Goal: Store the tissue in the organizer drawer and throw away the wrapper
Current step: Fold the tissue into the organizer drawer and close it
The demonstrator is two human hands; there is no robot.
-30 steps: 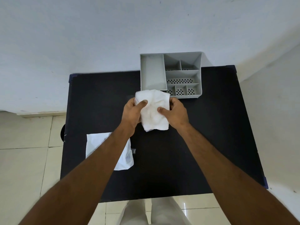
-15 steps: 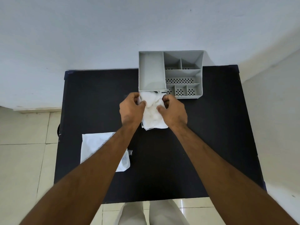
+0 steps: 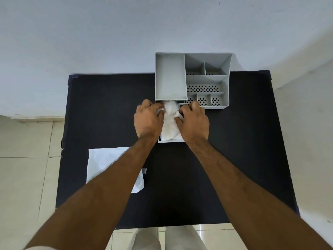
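Note:
A grey organizer (image 3: 207, 79) with several compartments stands at the far edge of the black table (image 3: 234, 159). Its drawer (image 3: 171, 141) is pulled out toward me below the tall left compartment. A wad of white tissue (image 3: 170, 123) lies in the drawer, bunched at the top. My left hand (image 3: 148, 120) grips the tissue's left side and my right hand (image 3: 193, 123) its right side, both pressing it down. The white wrapper (image 3: 106, 163) lies flat on the table at the near left, partly hidden by my left forearm.
A white wall rises behind the table. Tiled floor shows on the left and below the near table edge, where my light trousers (image 3: 167, 239) appear. The table's right half is bare black surface.
Both hands have moved the tissue forward and down from above the table into the open drawer, squeezing it narrower. The wrapper has stayed in place.

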